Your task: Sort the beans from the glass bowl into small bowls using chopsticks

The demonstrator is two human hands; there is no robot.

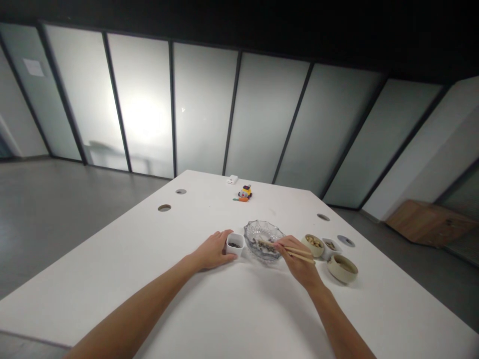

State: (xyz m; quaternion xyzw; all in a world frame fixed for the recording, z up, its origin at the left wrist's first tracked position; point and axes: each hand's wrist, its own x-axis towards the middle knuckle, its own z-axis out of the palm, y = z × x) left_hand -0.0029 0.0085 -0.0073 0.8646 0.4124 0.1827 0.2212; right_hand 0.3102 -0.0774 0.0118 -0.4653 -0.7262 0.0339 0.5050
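Note:
My left hand (215, 250) is closed around the near-left side of a small white square cup (235, 239), which has small dark pieces at its bottom. In my right hand (297, 259) I grip a pair of wooden chopsticks (299, 252). Their tips reach into a clear cut-glass bowl (258, 225) just right of the cup. Small dark and pale pieces lie in the glass bowl; whether the chopsticks pinch one is too small to tell.
Right of my right hand stand a cream bowl (307, 247) with tan pieces, a white dish (337, 253) with small pieces, and another cream bowl (341, 275). Farther back on the white table (202, 209) sit a yellow toy vehicle (245, 191), an orange carrot-shaped item (242, 199) and a white box (232, 179).

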